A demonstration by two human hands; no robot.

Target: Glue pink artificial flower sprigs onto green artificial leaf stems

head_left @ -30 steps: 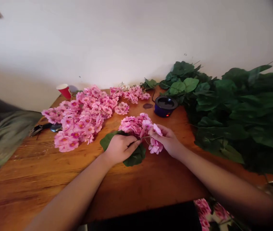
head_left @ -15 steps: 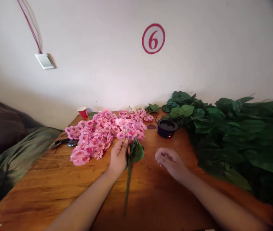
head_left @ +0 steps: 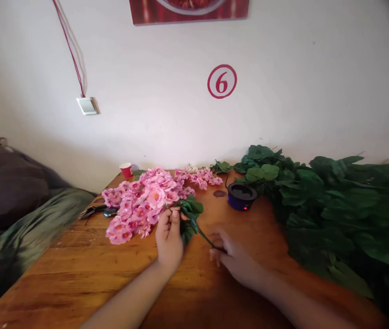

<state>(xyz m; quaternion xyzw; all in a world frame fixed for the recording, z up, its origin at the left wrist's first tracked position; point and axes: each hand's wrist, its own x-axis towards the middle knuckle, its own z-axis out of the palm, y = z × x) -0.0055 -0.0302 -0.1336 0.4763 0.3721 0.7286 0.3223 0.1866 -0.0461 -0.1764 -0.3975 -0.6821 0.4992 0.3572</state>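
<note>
two bare hands work over one wooden table (head_left: 78, 269). the left hand (head_left: 170, 242) is raised with the palm turned inward and the thumb up, its forearm slanting in from the near edge; its fingers are clenched on one flower spray (head_left: 156, 197), which is over the table's middle, pink blossoms leaning left and green leaves to the right. the spray's one long green stem (head_left: 205, 236) slopes down to the right hand (head_left: 233, 258), which is low, reaching inward from the right; the stem's end runs in among its fingers, but blur hides whether they grip it.

behind the left hand lies one heap of pink flowers (head_left: 122, 221), too many blossoms to count, with one smaller cluster (head_left: 203, 177) farther back. one red cup (head_left: 126, 170) stands at the far left, and one black-handled tool (head_left: 93, 211) lies beside one dark rounded object (head_left: 110, 212). one blue pot (head_left: 241, 197) with one red light sits right of centre, near one large pile of green leaves (head_left: 338, 205), uncountable, along the right side.
</note>
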